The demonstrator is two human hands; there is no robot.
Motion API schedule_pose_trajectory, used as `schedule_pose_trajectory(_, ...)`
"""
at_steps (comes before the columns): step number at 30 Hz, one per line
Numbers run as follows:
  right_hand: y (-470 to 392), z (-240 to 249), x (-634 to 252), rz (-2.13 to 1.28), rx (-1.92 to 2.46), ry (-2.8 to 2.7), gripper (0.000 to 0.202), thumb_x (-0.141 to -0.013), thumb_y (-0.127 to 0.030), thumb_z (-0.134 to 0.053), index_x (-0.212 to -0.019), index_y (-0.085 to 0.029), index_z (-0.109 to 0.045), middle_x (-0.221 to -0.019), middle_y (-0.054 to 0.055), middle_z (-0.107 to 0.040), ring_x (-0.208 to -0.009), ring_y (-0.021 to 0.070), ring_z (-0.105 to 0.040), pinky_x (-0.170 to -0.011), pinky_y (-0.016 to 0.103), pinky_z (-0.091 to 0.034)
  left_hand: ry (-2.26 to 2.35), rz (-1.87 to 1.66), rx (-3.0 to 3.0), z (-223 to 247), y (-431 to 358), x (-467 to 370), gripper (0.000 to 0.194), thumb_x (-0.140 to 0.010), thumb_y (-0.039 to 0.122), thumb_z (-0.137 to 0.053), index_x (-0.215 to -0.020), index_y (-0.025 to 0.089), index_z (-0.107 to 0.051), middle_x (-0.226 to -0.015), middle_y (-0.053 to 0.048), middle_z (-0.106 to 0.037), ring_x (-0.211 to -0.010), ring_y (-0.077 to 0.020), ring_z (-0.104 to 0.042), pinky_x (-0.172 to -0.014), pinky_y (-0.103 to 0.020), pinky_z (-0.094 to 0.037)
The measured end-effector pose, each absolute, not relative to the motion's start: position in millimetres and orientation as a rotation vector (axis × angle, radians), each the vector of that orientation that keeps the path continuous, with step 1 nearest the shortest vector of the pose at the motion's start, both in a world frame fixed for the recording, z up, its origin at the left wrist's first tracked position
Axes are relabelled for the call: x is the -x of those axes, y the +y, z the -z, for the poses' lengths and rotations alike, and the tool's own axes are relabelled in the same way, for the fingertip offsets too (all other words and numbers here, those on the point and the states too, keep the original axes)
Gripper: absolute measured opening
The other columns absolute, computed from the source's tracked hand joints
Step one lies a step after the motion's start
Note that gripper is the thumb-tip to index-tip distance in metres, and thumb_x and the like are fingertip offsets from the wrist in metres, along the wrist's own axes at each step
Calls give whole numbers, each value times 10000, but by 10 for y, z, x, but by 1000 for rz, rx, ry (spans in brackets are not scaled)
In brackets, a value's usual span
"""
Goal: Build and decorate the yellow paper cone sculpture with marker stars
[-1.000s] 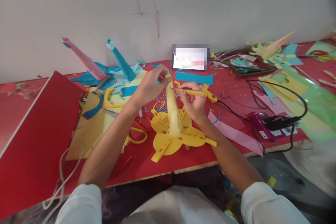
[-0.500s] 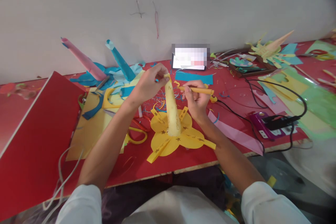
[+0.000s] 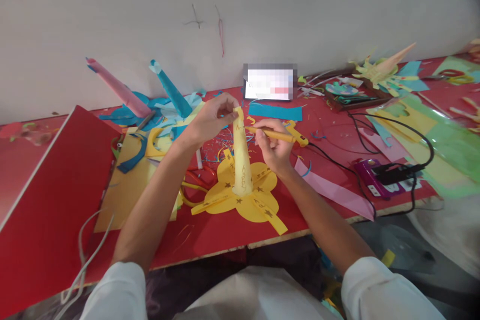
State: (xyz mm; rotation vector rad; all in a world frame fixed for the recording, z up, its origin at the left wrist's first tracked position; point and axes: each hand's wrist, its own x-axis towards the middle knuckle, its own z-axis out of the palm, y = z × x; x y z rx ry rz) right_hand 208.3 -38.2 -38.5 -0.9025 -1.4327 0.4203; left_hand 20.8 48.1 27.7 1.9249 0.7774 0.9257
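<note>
A pale yellow paper cone [image 3: 241, 160] stands upright on a yellow flower-shaped paper base [image 3: 258, 205], whose strips bear brown stars and marks. Brown writing runs down the cone. My left hand [image 3: 216, 116] pinches the cone's top between thumb and fingers. In my right hand [image 3: 275, 146] is an orange-yellow pen [image 3: 279, 135], its tip at the cone's upper side beside a brown mark. Behind that hand lies a yellow glue gun [image 3: 299, 135] with a black cord.
Pink [image 3: 118, 87] and blue [image 3: 170, 89] paper cones stand at the back left. Yellow scissors [image 3: 193, 203] lie left of the base. A phone [image 3: 268, 84] leans on the wall. A purple power box [image 3: 375, 187], pink strip [image 3: 333, 190] and paper scraps lie about the red table [image 3: 210, 240].
The flower base and cone have turned, so the strips point differently and the cone's writing faces me more. My right hand has moved slightly down, uncovering the glue gun.
</note>
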Motion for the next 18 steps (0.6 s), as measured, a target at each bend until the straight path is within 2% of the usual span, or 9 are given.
schedule_pose_trajectory(9, -362, 398, -2085, -430, 843, -1422, 143, -1008, -390, -593, -1035, -267, -660, -914, -2, -660, -681, 119, -634, -649, 312, -549, 774, -941, -1945, -298, 463, -215, 161, -862, 288, -701, -914, 211, -569, -834, -7, -623, -758, -118, -609, -716, -276, -531)
schedule_pose_trajectory(14, -358, 396, -2085, -408, 909, -1462, 194, -1004, -435, -586, -1024, -259, -664, -931, 12, -669, -699, 129, -632, -644, 313, -549, 744, -942, -1929, -307, 456, -228, 133, -866, 227, -703, -899, 202, -577, -835, -7, -626, -757, -114, -601, -713, -270, -523)
schedule_pose_trajectory(18, -358, 382, -2087, -392, 871, -1452, 164, -1001, -407, -599, -1005, -259, -668, -911, 7, -670, -714, 132, -639, -663, 316, -549, 701, -957, -1883, -299, 456, -240, 140, -857, 167, -720, -891, 190, -587, -820, -1, -622, -743, -100, -597, -704, -243, -512)
